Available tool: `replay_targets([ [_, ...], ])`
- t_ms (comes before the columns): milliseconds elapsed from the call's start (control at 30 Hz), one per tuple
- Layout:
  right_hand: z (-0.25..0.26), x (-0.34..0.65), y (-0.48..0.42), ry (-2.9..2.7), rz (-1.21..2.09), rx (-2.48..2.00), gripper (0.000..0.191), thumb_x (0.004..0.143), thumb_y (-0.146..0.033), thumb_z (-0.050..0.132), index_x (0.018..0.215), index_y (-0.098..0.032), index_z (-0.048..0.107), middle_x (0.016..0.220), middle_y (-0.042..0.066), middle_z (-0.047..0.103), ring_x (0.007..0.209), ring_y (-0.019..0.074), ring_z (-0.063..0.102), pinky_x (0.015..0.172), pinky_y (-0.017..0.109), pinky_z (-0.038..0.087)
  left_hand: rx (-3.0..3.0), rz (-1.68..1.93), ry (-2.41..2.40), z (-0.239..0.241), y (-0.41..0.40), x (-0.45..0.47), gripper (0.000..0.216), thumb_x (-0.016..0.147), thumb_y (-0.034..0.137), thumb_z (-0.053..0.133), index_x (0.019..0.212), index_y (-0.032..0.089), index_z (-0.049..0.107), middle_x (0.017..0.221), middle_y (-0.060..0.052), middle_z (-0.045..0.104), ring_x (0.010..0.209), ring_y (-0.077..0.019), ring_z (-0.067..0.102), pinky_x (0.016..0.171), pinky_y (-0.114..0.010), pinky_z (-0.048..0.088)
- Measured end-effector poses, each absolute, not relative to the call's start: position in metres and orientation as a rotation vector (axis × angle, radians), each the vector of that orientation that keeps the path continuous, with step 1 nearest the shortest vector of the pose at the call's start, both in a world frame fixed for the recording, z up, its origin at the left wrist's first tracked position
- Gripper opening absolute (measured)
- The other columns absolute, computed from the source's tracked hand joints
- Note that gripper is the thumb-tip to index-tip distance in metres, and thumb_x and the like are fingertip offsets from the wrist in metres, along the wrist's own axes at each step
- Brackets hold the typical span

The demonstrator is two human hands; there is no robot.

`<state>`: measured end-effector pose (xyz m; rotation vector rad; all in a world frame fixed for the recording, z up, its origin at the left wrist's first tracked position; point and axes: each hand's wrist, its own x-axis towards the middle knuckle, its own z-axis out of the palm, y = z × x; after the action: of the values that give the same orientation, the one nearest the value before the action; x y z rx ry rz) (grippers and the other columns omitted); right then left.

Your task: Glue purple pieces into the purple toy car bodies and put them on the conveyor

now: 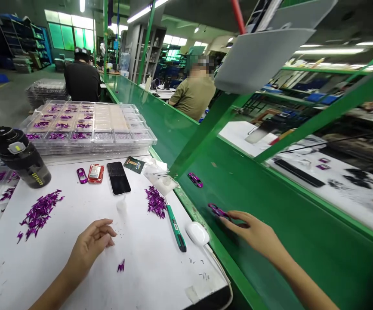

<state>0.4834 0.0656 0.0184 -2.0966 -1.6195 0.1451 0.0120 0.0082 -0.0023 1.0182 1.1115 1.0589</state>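
Head view, and it's a long factory line: a green conveyor belt (270,224) runs from 6 o'clock off toward 12, with a white work table (18,280) along its 9 o'clock side, probably so everything stays in easy reach from one seat. Two co-workers sit further up, a person in a black shirt (82,82) around 11 o'clock and a person in an olive shirt (195,97) around 12.

At 10 o'clock, clear plastic trays (89,129) sit stacked, how many deep I can't tell, with a black water bottle (20,157) parked beside them, looks like to keep it off the work area. On the table are two loose piles of purple metal slivers, a bigger one (40,214) at 9 o'clock and a smaller one (156,201) near the belt edge, plus one phone (118,178), a green-handled craft knife (176,228) and a white mouse (197,234).

Two purple toy car bodies are on the belt. The near one (217,210) sits right at the right hand (254,230), fingers stretched low over it, though I can't tell if it's actually gripped. The left hand (91,243) hovers above the table at 7 o'clock, loosely curled, nothing visible in it.
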Motion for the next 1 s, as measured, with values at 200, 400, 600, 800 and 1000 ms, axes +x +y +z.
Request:
replay_targets([
  [200, 0.002, 0.539, 0.097, -1.174, -0.182, -2.365, 0.052, 0.086, -0.068, 0.05, 0.071, -0.021, 0.066, 0.093, 0.025, 0.066, 0.091, 0.0431, 0.065, 0.068, 0.063, 0.051, 1.19, 0.995, 1.223, -0.002, 0.002, 0.024, 0.038, 0.089, 0.055, 0.063, 0.109, 0.024, 0.073, 0.089, -0.007, 0.071, 0.083, -0.0228, 0.062, 0.085, -0.039, 0.051],
  [400, -0.017, 0.482, 0.166, -1.388, 0.057, -2.323, 0.037, 0.096, -0.041, 0.062, 0.124, -0.017, 0.06, 0.124, 0.008, 0.063, 0.107, 0.0202, 0.063, 0.093, 0.042, 0.056, 1.272, 0.967, 1.259, 0.001, 0.001, 0.025, 0.04, 0.089, 0.057, 0.061, 0.105, 0.023, 0.074, 0.085, -0.007, 0.071, 0.084, -0.024, 0.064, 0.084, -0.039, 0.052],
  [600, 0.007, 0.404, 0.168, -1.349, -0.115, -2.044, 0.035, 0.092, -0.045, 0.065, 0.105, -0.013, 0.067, 0.1, 0.012, 0.068, 0.096, 0.0248, 0.066, 0.088, 0.045, 0.055, 1.322, 0.973, 1.174, -0.002, 0.002, 0.017, 0.034, 0.095, 0.049, 0.056, 0.103, 0.02, 0.073, 0.081, -0.006, 0.07, 0.078, -0.0219, 0.066, 0.079, -0.037, 0.055],
  [800, 0.016, 0.272, 0.062, -1.646, -0.234, -1.403, 0.04, 0.089, -0.047, 0.066, 0.118, -0.02, 0.057, 0.082, 0.003, 0.068, 0.068, 0.0195, 0.066, 0.066, 0.036, 0.058, 1.138, 1.076, 1.04, -0.005, 0.001, 0.017, 0.041, 0.097, 0.052, 0.054, 0.112, 0.017, 0.07, 0.099, -0.011, 0.073, 0.082, -0.0223, 0.071, 0.079, -0.04, 0.058],
  [1000, 0.012, 0.167, 0.023, -2.285, -0.005, -0.756, 0.024, 0.095, -0.012, 0.051, 0.116, -0.021, 0.058, 0.089, 0.003, 0.072, 0.07, 0.016, 0.066, 0.056, 0.028, 0.055, 0.701, 1.105, 0.932, -0.004, 0.003, 0.013, 0.068, 0.089, 0.057, 0.065, 0.142, 0.02, 0.046, 0.092, -0.005, 0.071, 0.084, -0.0207, 0.071, 0.078, -0.036, 0.058],
])
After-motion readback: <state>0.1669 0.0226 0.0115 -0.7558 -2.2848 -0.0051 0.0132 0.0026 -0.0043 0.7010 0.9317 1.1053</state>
